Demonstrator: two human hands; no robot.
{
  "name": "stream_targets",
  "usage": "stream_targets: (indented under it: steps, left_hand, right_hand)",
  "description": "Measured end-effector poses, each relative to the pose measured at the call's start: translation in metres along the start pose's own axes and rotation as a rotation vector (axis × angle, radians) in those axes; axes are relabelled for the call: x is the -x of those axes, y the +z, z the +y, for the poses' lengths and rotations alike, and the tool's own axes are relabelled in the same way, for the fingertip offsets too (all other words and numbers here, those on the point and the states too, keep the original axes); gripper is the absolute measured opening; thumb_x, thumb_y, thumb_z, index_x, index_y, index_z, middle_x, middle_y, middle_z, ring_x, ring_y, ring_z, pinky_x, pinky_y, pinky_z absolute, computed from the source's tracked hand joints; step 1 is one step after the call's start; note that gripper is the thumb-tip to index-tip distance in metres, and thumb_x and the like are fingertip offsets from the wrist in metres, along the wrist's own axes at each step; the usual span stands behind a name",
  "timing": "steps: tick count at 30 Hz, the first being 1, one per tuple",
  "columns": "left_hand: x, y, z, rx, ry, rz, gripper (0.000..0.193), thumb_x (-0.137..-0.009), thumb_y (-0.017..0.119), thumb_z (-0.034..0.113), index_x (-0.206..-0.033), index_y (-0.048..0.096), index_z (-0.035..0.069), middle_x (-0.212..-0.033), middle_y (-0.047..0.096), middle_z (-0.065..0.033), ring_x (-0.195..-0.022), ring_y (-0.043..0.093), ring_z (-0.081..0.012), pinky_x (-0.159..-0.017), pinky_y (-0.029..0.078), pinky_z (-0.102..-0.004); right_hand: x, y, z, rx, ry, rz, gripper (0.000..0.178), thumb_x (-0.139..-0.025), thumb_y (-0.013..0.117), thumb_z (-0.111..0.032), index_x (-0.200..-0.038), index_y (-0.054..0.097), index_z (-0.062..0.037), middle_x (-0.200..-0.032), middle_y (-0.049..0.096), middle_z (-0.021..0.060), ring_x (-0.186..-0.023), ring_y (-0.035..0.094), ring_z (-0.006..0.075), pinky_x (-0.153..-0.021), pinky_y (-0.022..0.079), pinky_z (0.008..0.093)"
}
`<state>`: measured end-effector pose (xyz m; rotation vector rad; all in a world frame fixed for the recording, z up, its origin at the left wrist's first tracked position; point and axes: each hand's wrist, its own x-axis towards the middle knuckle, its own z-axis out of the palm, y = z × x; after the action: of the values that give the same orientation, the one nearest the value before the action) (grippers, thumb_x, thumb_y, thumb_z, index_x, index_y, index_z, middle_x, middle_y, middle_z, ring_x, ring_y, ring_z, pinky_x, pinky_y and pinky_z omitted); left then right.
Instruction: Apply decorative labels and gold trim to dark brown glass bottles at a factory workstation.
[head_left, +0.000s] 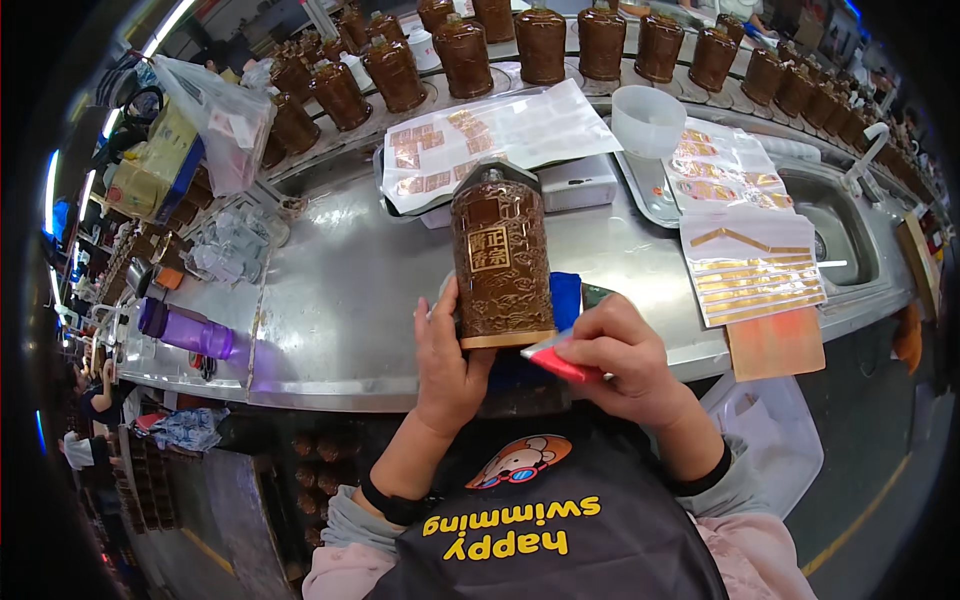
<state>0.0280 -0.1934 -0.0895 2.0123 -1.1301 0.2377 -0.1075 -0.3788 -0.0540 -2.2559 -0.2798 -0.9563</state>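
A brown embossed bottle (500,275) is in front of me, its neck pointing away. It bears a square gold label (489,249) and a gold strip (508,341) round its base. My left hand (448,360) grips the lower left side of the bottle, the thumb near the base. In my right hand (625,355) is a small red scraper (566,362) with a pale edge, pinched between thumb and fingers. That pale edge is at the right end of the gold strip. A dark frame (530,180) shows round the bottle's shoulder, and blue cloth (566,298) lies to its right.
Sticker sheets (540,125) lie behind the bottle. Right of them are a translucent tub (648,120), a sheet of gold strips (755,270) and a sink (825,210). Several brown bottles (540,45) line the far conveyor (500,92). A purple drinking bottle (195,330) lies at left.
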Motion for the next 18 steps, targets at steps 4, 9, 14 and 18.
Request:
stream_targets:
  steps: [4, 9, 14, 18]
  left_hand:
    - [0.006, -0.008, 0.002, 0.099, -0.07, -0.031, 0.063, -0.093, 0.058, 0.034, -0.138, 0.036, -0.005, -0.131, 0.05, -0.0217, -0.124, 0.046, -0.0377, -0.111, 0.021, -0.0531]
    - [0.022, -0.022, -0.005, -0.107, 0.315, 0.149, 0.046, -0.086, 0.064, 0.019, -0.125, 0.047, 0.003, -0.122, 0.054, -0.0214, -0.113, 0.051, -0.0397, -0.109, 0.021, -0.062]
    - [0.013, -0.013, -0.004, -0.163, 0.478, 0.14, 0.037, -0.079, 0.068, 0.013, -0.112, 0.05, 0.009, -0.122, 0.052, -0.0195, -0.112, 0.05, -0.0369, -0.108, 0.022, -0.0635]
    - [-0.006, -0.005, 0.014, -0.102, 0.255, 0.167, 0.049, -0.082, 0.067, 0.015, -0.125, 0.047, 0.001, -0.129, 0.049, -0.0212, -0.122, 0.046, -0.0423, -0.11, 0.022, -0.0612]
  right_hand:
    - [0.009, 0.0, -0.005, -0.331, 0.227, -0.004, 0.023, -0.072, 0.076, -0.006, -0.093, 0.067, -0.0051, -0.085, 0.06, 0.0074, -0.076, 0.057, 0.0233, -0.069, 0.045, 0.0329]
    - [0.012, 0.01, 0.0, -0.405, 0.379, 0.177, 0.016, -0.08, 0.073, -0.007, -0.091, 0.063, -0.0027, -0.079, 0.058, 0.0073, -0.07, 0.054, 0.0172, -0.064, 0.044, 0.028]
    - [0.017, 0.012, 0.002, -0.412, 0.397, 0.173, 0.014, -0.082, 0.071, -0.008, -0.091, 0.062, -0.003, -0.081, 0.057, 0.007, -0.071, 0.053, 0.0155, -0.064, 0.043, 0.0269]
    - [0.016, 0.012, 0.004, -0.383, 0.333, 0.168, 0.015, -0.083, 0.07, -0.008, -0.094, 0.062, -0.0029, -0.081, 0.056, 0.0064, -0.071, 0.053, 0.0141, -0.064, 0.042, 0.0262]
